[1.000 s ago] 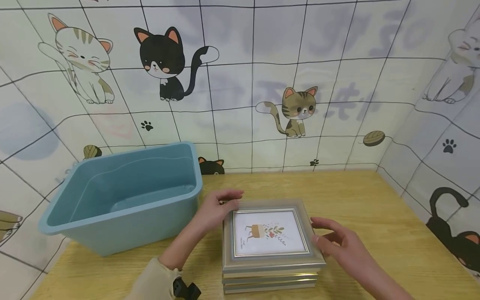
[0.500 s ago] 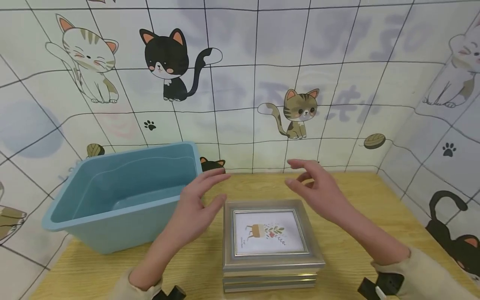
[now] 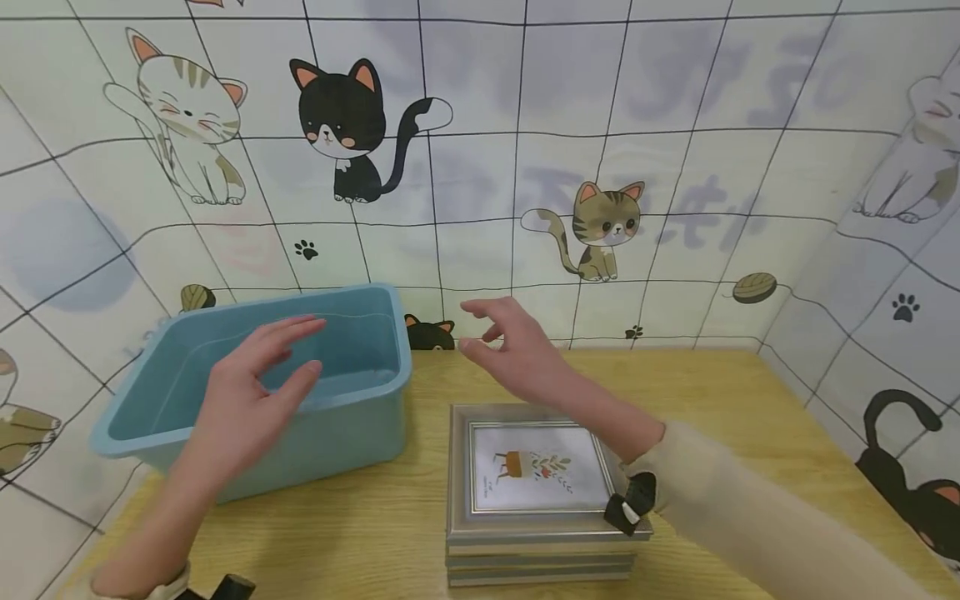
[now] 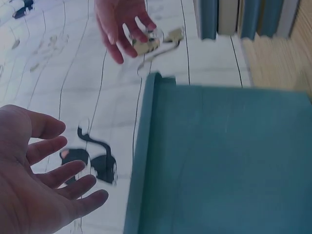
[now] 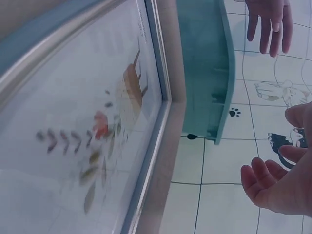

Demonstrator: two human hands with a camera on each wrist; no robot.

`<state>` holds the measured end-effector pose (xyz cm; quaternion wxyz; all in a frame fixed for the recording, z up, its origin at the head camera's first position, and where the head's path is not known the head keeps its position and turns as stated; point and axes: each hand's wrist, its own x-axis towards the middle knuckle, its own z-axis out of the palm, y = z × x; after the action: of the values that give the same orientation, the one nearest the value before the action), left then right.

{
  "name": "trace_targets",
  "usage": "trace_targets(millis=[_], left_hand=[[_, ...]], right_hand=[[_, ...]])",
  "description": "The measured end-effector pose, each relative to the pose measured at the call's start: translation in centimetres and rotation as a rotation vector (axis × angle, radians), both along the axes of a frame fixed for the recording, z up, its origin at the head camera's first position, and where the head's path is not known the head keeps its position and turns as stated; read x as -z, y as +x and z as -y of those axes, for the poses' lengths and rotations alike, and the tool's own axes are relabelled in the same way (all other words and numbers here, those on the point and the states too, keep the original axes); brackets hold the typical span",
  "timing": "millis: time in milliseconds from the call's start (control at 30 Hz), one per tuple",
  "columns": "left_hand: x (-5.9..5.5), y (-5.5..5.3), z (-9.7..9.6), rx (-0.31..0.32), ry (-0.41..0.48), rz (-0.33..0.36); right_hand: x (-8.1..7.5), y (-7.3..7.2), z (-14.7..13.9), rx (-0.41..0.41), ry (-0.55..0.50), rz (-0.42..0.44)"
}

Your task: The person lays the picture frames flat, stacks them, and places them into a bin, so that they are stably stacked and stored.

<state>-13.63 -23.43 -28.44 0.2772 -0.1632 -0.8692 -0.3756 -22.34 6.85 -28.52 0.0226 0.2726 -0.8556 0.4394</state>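
Observation:
A stack of several silver picture frames lies on the wooden table, the top one showing a print of a plant in an orange-brown pot. To its left stands a blue plastic tub with nothing visible inside. My left hand hovers over the tub's near side, fingers spread and relaxed, holding nothing. My right hand is in the air beyond the stack's far edge, fingers loosely bent with a gap to the thumb; its forearm passes over the top frame. In the right wrist view the top picture frame fills the left side.
The wooden table reaches back to a wall covering printed with cartoon cats and a grid. A second covered wall borders the table on the right.
Both hands have left the sides of the frame stack, risen and moved left. The left is now above the tub, the right behind the stack. Stack and tub stay in place.

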Motion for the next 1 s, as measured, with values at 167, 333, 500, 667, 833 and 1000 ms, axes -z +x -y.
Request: trace_targets(millis=[167,333,500,667,833,1000], left_hand=[[1.1,0.3,4.3,-0.131,-0.035,0.000],[1.7,1.1,8.6,-0.271,-0.097,0.079],[2.8,1.5,11.3,-0.381,-0.121,0.133],[3.9,1.1,12.3,-0.475,-0.162,0.169],[4.5,0.7,13.2,-0.560,-0.175,0.248],[4.7,0.5,14.8,-0.568,-0.135,0.375]], right_hand=[[0.4,-0.7,1.9,-0.022,0.050,0.022],[0.5,-1.8,3.2,-0.032,0.106,0.024],[1.1,-2.5,4.9,-0.077,0.124,0.064],[2.1,-2.9,6.5,-0.139,0.136,0.078],[2.7,-2.9,7.8,-0.178,0.189,0.102],[2.9,-2.8,8.6,-0.212,0.172,0.150]])
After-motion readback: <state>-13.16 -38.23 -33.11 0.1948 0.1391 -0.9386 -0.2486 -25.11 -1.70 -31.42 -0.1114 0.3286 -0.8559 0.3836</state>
